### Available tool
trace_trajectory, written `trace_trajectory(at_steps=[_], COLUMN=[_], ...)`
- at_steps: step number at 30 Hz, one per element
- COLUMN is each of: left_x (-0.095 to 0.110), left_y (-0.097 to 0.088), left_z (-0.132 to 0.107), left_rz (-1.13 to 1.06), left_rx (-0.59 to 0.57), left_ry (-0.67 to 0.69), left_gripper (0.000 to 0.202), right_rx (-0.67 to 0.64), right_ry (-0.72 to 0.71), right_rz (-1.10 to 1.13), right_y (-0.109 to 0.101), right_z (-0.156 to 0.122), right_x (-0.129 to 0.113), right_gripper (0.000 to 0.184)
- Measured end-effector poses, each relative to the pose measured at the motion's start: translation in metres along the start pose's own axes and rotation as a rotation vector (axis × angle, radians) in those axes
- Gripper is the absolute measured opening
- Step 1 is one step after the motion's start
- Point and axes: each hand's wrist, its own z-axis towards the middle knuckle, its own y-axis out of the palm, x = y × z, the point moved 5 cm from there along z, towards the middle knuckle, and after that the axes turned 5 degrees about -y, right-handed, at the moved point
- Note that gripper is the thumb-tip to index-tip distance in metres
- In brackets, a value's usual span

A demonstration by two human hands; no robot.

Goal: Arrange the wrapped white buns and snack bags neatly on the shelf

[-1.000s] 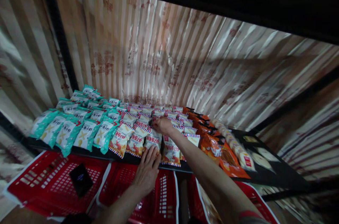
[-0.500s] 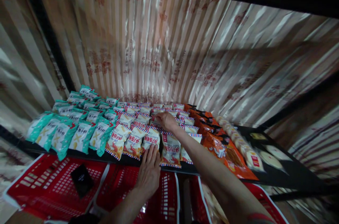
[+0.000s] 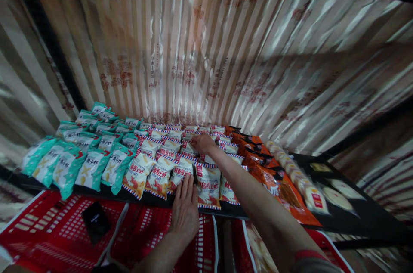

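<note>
Rows of snack packets lie on a dark shelf (image 3: 348, 217). My left hand (image 3: 185, 212) rests flat at the shelf's front edge, fingers stretched out and touching a red, white and blue shrimp-snack packet (image 3: 182, 172). My right hand (image 3: 202, 143) reaches further back over the same kind of packets (image 3: 189, 148), its fingers curled down onto them; what they grip is hidden. Teal packets (image 3: 87, 167) fill the left side and orange packets (image 3: 267, 176) lie to the right of my right arm.
Red plastic baskets (image 3: 51, 238) stand below the shelf front, one holding a small black object (image 3: 95, 222). Small round wrapped items (image 3: 309, 193) sit at the shelf's right. A striped shiny backing (image 3: 206, 57) closes the rear; a dark shelf is overhead.
My right hand has moved a little further back along the shrimp-snack rows. My left hand stays at the front packet. The view has shifted slightly downward.
</note>
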Motion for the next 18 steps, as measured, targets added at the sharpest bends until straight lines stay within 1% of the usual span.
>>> trace_trajectory(at_steps=[6,11,18], left_x=[-0.002,-0.007,-0.009], left_y=[-0.001,0.001,0.002], left_z=[0.002,0.001,-0.001], left_rz=[0.027,0.016,0.041], left_rx=[-0.016,-0.012,-0.019], left_ry=[-0.003,0.004,0.016], left_gripper=[0.045,0.043,0.049], right_rx=[0.001,0.032,0.054], right_ry=[-0.014,-0.018,-0.068], right_rz=[0.079,0.118,0.162], right_y=[0.006,0.005,0.006], right_z=[0.012,0.014,0.017], right_x=[0.004,0.002,-0.001], right_gripper=[0.026,0.024,0.02])
